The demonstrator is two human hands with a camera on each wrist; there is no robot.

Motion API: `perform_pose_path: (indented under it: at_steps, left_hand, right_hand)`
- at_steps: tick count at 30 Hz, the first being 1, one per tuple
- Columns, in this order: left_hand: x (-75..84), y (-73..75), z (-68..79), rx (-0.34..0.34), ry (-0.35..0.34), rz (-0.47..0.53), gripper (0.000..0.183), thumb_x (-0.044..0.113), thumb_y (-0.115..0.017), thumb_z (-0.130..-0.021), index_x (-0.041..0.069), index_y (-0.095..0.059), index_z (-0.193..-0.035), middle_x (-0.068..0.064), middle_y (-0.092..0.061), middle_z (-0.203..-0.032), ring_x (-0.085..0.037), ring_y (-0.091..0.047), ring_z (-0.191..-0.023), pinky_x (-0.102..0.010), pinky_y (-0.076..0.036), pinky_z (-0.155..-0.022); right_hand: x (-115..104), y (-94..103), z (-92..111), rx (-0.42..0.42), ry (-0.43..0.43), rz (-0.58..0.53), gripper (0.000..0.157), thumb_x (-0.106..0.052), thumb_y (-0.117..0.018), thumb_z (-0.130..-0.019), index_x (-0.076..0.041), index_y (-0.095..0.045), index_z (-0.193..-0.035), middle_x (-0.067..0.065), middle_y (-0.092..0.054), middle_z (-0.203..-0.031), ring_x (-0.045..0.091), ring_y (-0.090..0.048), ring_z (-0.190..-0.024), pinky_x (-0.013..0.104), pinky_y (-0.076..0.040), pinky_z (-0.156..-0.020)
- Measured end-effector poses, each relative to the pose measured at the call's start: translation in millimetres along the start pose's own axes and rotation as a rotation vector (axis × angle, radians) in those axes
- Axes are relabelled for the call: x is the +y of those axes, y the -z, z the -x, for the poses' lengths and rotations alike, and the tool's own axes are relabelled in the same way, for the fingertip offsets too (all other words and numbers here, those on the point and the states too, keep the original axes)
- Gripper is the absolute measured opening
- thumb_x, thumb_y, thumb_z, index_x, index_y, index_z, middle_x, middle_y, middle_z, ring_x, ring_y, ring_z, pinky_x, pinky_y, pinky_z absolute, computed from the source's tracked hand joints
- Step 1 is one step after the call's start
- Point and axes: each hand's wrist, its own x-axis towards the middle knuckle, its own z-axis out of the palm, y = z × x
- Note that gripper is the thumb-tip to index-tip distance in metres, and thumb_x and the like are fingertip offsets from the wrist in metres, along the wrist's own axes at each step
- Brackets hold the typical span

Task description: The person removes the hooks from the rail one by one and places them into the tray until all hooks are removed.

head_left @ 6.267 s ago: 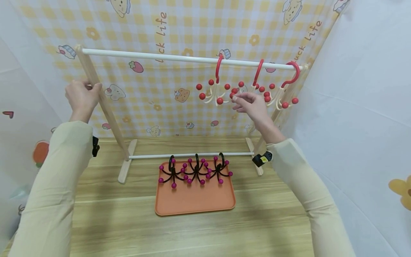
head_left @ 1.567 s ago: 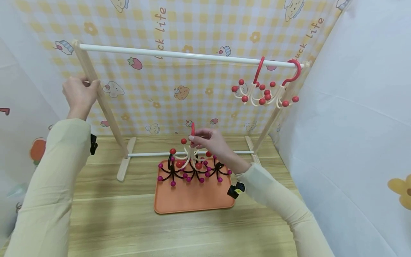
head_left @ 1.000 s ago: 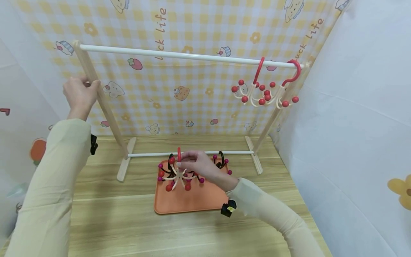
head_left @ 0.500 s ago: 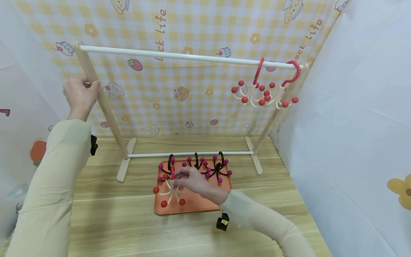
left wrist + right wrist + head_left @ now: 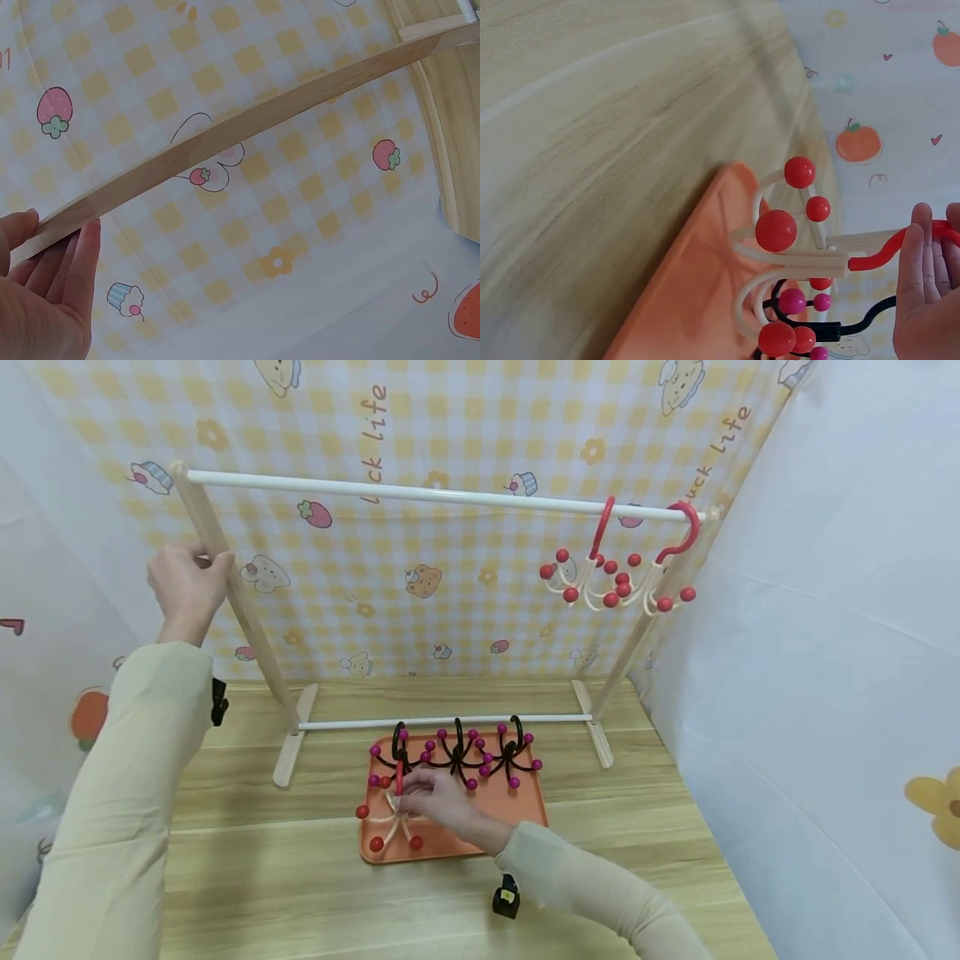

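My left hand [image 5: 191,585] holds the left wooden post [image 5: 251,618] of a rack; in the left wrist view, thumb and fingers lie on either side of the post [image 5: 225,139]. My right hand [image 5: 442,800] grips the red hook of a claw hanger [image 5: 399,777] with cream arms and red balls. This hanger is upright over the front left of an orange tray [image 5: 517,806]; whether it touches the tray cannot be told. The right wrist view shows its cream stem [image 5: 806,265] and my fingers at the hook. Three black claw hangers [image 5: 457,760] with magenta balls sit along the tray's back.
Two more red-and-cream hangers [image 5: 600,531] hang near the right end of the rack's white top rail [image 5: 375,489]. A lower white bar [image 5: 345,724] runs just behind the tray. Checked cloth [image 5: 337,610] covers the back, and a pale sheet [image 5: 810,652] stands at right.
My right hand has taken the leftmost red-and-cream hanger off the top rail and brought it down and left to the tray's front left. The left hand stays on the post.
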Motion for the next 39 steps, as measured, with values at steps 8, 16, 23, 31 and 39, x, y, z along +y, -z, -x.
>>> perform_pose_path:
  at_steps: [8,16,23,31,39]
  left_hand:
    - [0.5,-0.2,1.1,0.0,0.014,0.004,0.042,0.031,-0.046,-0.088,0.006,-0.053,-0.121,-0.018,-0.055,-0.113,-0.031,-0.051,-0.102,-0.018,-0.044,-0.063]
    - [0.4,-0.8,0.3,0.002,0.008,-0.004,0.042,0.032,-0.045,-0.088,0.005,-0.054,-0.12,-0.018,-0.055,-0.113,-0.031,-0.051,-0.104,-0.021,-0.044,-0.066]
    - [0.7,-1.0,-0.8,-0.004,0.012,-0.003,0.043,0.033,-0.045,-0.088,0.005,-0.053,-0.12,-0.018,-0.055,-0.112,-0.031,-0.051,-0.103,-0.015,-0.04,-0.057]
    - [-0.2,-1.7,-3.0,0.003,-0.006,-0.011,0.042,0.033,-0.046,-0.088,0.005,-0.055,-0.119,-0.018,-0.056,-0.111,-0.031,-0.052,-0.101,-0.013,-0.036,-0.052]
    - [-0.7,-1.5,-4.5,-0.007,0.003,0.002,0.042,0.032,-0.046,-0.088,0.006,-0.054,-0.12,-0.018,-0.055,-0.112,-0.031,-0.051,-0.102,-0.015,-0.041,-0.058]
  right_hand:
    - [9.4,-2.0,-0.8,0.037,0.021,0.049,0.018,0.001,-0.061,-0.08,0.007,-0.057,-0.096,0.008,-0.062,-0.078,0.031,-0.061,-0.076,0.038,-0.049,-0.069]
    - [17.9,-1.7,-1.7,0.036,0.05,0.054,0.021,0.001,-0.06,-0.081,0.009,-0.056,-0.099,0.012,-0.062,-0.083,0.026,-0.062,-0.075,0.035,-0.05,-0.067]
    - [20.1,-0.7,-2.9,0.025,0.04,0.082,0.018,-0.002,-0.062,-0.08,0.005,-0.058,-0.096,0.005,-0.062,-0.079,0.036,-0.059,-0.08,0.043,-0.048,-0.07]
    - [17.8,0.8,-2.2,-0.004,0.036,0.113,0.015,-0.003,-0.062,-0.08,0.001,-0.06,-0.094,0.005,-0.062,-0.08,0.03,-0.061,-0.074,0.046,-0.047,-0.069]
    - [12.0,10.4,-3.3,-0.056,0.031,0.141,0.021,-0.005,-0.062,-0.081,0.002,-0.059,-0.1,0.006,-0.061,-0.084,0.034,-0.059,-0.08,0.04,-0.049,-0.068]
